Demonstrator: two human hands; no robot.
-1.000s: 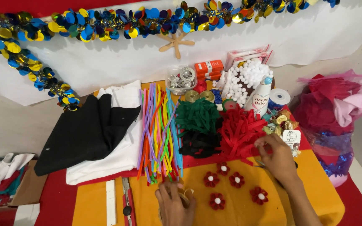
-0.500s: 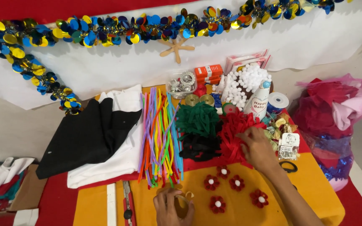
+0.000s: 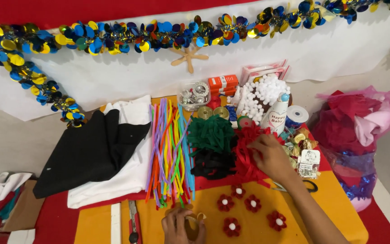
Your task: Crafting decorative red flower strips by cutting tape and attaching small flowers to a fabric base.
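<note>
- My right hand [image 3: 271,159]: laid on the heap of red felt strips [image 3: 249,156], fingers [image 3: 254,143] curled down into the strips; whether they pinch one, I cannot tell.
- My left hand [image 3: 182,226]: at the near edge of the bench, below the red heap and to its left, fingers closed around a small tan ring of tape [image 3: 194,221].
- Red felt strips: a loose heap near the middle of the orange mat [image 3: 330,212], partly under my right hand.
- Green felt strips [image 3: 211,133]: touching the red heap on its left.
- Black felt strips [image 3: 211,163]: just below the green, also against the red heap's left side.
- Red felt flowers [image 3: 251,210], each with a white centre: five showing, on the mat just below the red heap, between my two hands.
- Black scissors [image 3: 308,185]: just right of my right wrist, partly hidden.
- Pipe cleaners [image 3: 170,149], many colours: a long bundle left of the green strips.
- Black cloth [image 3: 86,153] over white cloth [image 3: 129,169]: further left of the red heap, beyond the pipe cleaners.
- White pom-poms [image 3: 262,95]: piled behind the red heap.
- White bottle [image 3: 278,115] with a blue cap: behind the red heap, to its right.
- Pink bag [image 3: 357,131] of cloth scraps: well to the right of the red heap, off the mat.
- Sequin garland [image 3: 113,36], blue and gold: on the white wall, far behind the red heap.
</note>
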